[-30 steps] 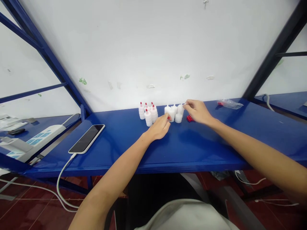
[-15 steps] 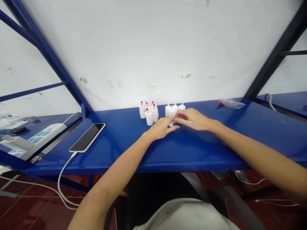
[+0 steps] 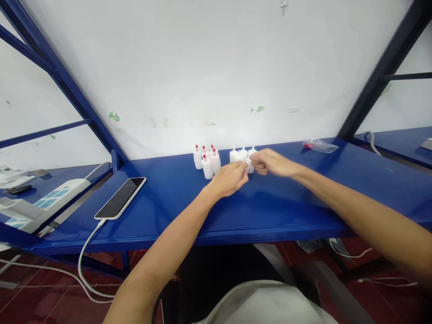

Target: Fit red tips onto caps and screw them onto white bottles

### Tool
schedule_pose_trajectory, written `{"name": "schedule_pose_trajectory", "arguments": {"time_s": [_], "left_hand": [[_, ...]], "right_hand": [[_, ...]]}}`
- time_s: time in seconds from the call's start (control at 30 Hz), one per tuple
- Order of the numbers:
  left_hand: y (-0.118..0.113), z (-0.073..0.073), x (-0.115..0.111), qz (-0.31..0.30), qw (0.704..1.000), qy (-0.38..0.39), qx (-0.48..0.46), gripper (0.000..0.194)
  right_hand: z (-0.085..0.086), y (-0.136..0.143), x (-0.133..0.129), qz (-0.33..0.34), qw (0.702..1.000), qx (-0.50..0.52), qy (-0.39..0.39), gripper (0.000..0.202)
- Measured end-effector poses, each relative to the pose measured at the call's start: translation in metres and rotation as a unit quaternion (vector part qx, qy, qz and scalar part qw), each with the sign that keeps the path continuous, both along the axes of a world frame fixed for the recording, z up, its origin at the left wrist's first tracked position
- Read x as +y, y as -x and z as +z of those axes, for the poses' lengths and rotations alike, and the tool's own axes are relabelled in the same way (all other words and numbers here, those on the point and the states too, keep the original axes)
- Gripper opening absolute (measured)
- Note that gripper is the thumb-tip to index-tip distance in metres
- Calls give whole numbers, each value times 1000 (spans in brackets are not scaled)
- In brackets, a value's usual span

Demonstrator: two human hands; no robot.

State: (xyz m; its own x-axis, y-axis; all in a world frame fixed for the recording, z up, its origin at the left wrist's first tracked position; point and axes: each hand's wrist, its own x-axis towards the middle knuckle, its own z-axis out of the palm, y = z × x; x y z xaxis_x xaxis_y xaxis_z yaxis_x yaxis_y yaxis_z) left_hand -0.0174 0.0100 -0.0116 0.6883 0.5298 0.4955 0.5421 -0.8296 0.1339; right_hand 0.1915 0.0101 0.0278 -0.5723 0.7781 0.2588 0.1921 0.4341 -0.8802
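My left hand (image 3: 231, 179) is closed in front of the white bottles, its fingers wrapped round a small white squeeze bottle that they mostly hide. Just to its right, my right hand (image 3: 272, 162) is closed in a pinch beside a white part; what its fingertips grip is hidden and slightly blurred. Behind the hands stand several white squeeze bottles (image 3: 234, 155) with bare pointed nozzles. To the left of these is a cluster of similar bottles (image 3: 207, 168) with red tips on their nozzles, all upright.
A phone (image 3: 120, 198) with a white cable (image 3: 81, 258) lies on the left of the blue table (image 3: 162, 211). A clear plastic bag (image 3: 320, 146) with something red inside is at the back right. A power strip (image 3: 56, 198) sits beyond the left frame.
My right hand has drawn away slightly from my left, and its fingers have curled in closer. The whole view has shifted a little. Both groups of bottles stand as before.
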Motion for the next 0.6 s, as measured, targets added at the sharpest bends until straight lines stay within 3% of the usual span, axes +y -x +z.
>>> {"name": "schedule_pose_trajectory", "arguments": {"time_s": [0.1,0.23,0.33,0.4,0.47,0.6], "left_hand": [[10,5,1,5,1000,-3,14,19],[10,15,6,17,995,-8,-96,22],[-3,28,15,11,987,-18,-159,23],[-12,36,23,1,985,21,-172,23],[-20,43,31,9,984,42,-174,23],[-31,47,45,49,990,5,-129,25]], "right_hand": [[12,-28,7,-86,994,42,-48,42],[21,-58,15,-164,954,-219,-121,31],[17,-64,21,-149,911,-372,-95,25],[13,-64,23,-129,891,-431,-67,22],[8,-62,25,-112,876,-466,-53,18],[2,-61,28,-100,862,-495,-45,17]]}}
